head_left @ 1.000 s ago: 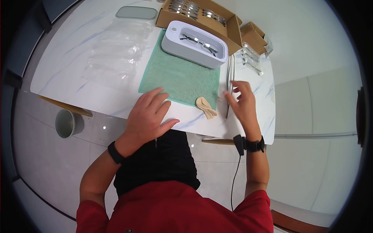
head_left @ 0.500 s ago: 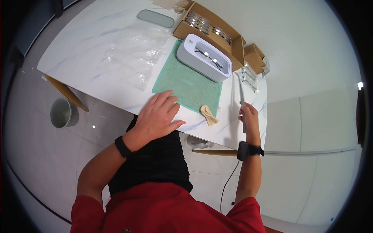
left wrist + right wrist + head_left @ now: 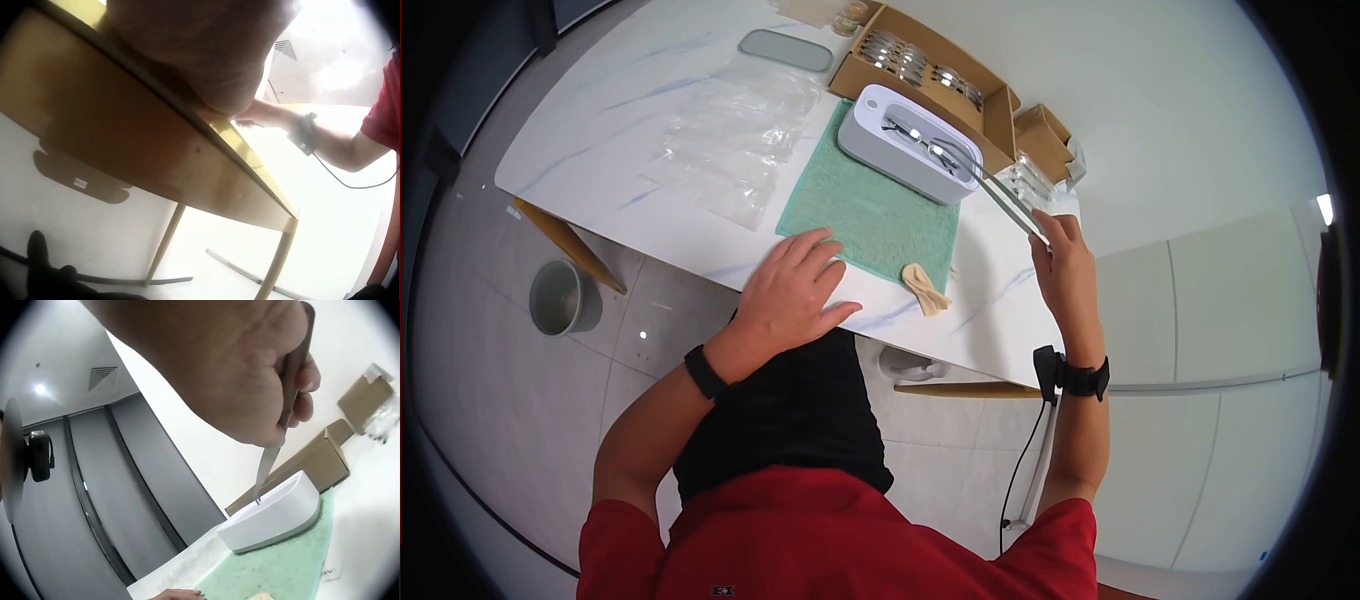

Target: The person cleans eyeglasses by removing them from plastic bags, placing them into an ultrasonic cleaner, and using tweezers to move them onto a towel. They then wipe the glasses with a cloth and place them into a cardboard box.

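Observation:
My right hand [image 3: 1068,265] grips a pair of long metal tweezers [image 3: 1003,198] near their rear end, over the right side of the table. Their tips reach over the near rim into the white cleaner tub [image 3: 900,165], at the right end of a pair of eyeglasses [image 3: 915,138] lying inside. From the right wrist view, the tweezers [image 3: 270,461] slant down from the fingers into the tub [image 3: 275,515]. My left hand [image 3: 790,292] rests at the table's front edge with fingers spread, its fingertips by the corner of a green towel [image 3: 865,220] under the tub.
A cardboard box [image 3: 1000,150] with several rows of glasses stands behind the tub. Clear plastic bags [image 3: 730,150] lie left; a grey tray [image 3: 785,50] lies beyond them. Beige finger cots [image 3: 925,290] lie at the towel's front edge. Wrapped items [image 3: 1030,180] sit right, by a smaller box [image 3: 1042,143].
My right hand has picked up the tweezers from the table right of the towel and swung their tips left into the tub. The left hand stays at the table edge.

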### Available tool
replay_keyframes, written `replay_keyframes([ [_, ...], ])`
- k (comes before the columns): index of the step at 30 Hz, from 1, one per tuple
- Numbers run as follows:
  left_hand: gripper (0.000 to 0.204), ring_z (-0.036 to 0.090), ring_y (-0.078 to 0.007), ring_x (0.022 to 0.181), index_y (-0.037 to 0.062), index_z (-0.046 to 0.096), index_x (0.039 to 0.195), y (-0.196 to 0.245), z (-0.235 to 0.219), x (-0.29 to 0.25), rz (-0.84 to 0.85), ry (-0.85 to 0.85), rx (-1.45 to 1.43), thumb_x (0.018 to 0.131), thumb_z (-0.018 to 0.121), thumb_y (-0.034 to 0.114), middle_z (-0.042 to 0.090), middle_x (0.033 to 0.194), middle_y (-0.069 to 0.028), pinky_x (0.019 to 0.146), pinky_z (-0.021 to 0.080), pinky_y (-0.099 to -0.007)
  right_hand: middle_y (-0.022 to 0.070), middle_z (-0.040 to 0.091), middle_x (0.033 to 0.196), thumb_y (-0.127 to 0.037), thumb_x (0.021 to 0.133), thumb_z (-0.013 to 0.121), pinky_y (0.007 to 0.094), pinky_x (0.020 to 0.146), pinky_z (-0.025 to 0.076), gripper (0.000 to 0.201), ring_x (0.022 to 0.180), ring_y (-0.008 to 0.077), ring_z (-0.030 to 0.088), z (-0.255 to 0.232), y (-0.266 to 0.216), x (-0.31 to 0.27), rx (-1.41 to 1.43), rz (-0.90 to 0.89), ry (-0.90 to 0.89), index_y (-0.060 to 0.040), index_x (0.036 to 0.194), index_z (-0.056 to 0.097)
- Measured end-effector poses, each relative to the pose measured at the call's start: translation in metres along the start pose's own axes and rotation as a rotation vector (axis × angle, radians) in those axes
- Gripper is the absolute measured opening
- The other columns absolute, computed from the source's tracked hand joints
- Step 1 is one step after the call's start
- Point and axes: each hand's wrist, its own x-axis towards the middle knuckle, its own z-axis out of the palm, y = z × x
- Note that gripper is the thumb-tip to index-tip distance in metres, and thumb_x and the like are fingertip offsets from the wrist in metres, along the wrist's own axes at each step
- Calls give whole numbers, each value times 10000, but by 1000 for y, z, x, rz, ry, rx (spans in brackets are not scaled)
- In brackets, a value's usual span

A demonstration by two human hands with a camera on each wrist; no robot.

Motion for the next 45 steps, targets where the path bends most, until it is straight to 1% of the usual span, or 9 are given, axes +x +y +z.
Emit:
replay_keyframes([
  [4, 441, 561, -340, 1287, 7, 690, 1045, 0, 0, 0, 5, -3, 15, 794, 829, 341, 632, 1261, -139, 1017, 485, -454, 105, 652, 1071, -105, 925, 707, 432, 712, 579, 299, 822, 338, 700, 3, -1, 14, -158, -93, 19, -95, 1222, 670],
  [10, 439, 574, -342, 1264, 6, 690, 1031, 0, 1, 1, 17, 3, 7, 785, 833, 341, 636, 1250, -141, 1008, 491, -449, 96, 654, 1069, -93, 921, 703, 426, 702, 574, 279, 829, 329, 701, 22, -6, 24, -214, -105, 13, -92, 1199, 680],
  [16, 426, 583, -336, 1251, 13, 687, 1010, -1, 1, 0, 9, 15, 12, 771, 839, 332, 642, 1237, -137, 996, 499, -443, 77, 678, 1079, -64, 931, 687, 424, 718, 576, 260, 837, 333, 704, 16, 2, 18, -139, -124, 123, -89, 1189, 691],
  [24, 401, 567, -320, 1251, 14, 689, 956, -1, 4, 1, 30, 46, 30, 793, 822, 355, 642, 1206, -132, 1010, 487, -434, 87, 688, 1116, -31, 929, 690, 408, 720, 582, 264, 832, 332, 709, 15, 3, 4, -61, -58, 137, -76, 1189, 697],
  [29, 434, 581, -345, 1254, 5, 682, 1020, -1, 2, 0, 18, 12, 11, 778, 832, 332, 647, 1236, -145, 999, 495, -452, 107, 690, 1127, 2, 938, 679, 384, 721, 577, 279, 841, 325, 710, -5, 5, -8, 66, -41, 234, -65, 1208, 701],
  [34, 443, 577, -357, 1262, -3, 683, 1030, -2, 1, 3, 14, -16, -5, 773, 838, 321, 645, 1246, -154, 1005, 491, -463, 118, 685, 1088, 25, 907, 698, 375, 664, 560, 310, 781, 282, 697, -29, -21, -42, 87, -28, 69, -64, 1205, 704],
  [38, 450, 575, -362, 1269, -5, 687, 1037, -1, 0, 3, 11, -35, -13, 764, 843, 317, 644, 1258, -160, 1007, 490, -471, 118, 676, 1076, 45, 863, 721, 396, 671, 558, 342, 768, 314, 690, -8, -28, -52, 89, -103, -28, -41, 1193, 693],
  [41, 457, 575, -361, 1269, -6, 687, 1039, -1, -2, 4, 11, -45, -10, 760, 845, 319, 643, 1261, -162, 1009, 489, -471, 113, 667, 1067, 32, 843, 744, 402, 687, 561, 355, 789, 305, 689, 4, -29, -49, 90, -85, -112, -36, 1188, 693],
  [45, 460, 576, -358, 1267, -6, 687, 1034, -1, -3, 6, 0, -60, -11, 762, 843, 329, 645, 1264, -162, 1014, 487, -477, 108, 667, 1059, 32, 826, 759, 398, 685, 559, 367, 790, 306, 688, -26, -25, -35, 63, -128, -122, -40, 1181, 699],
])
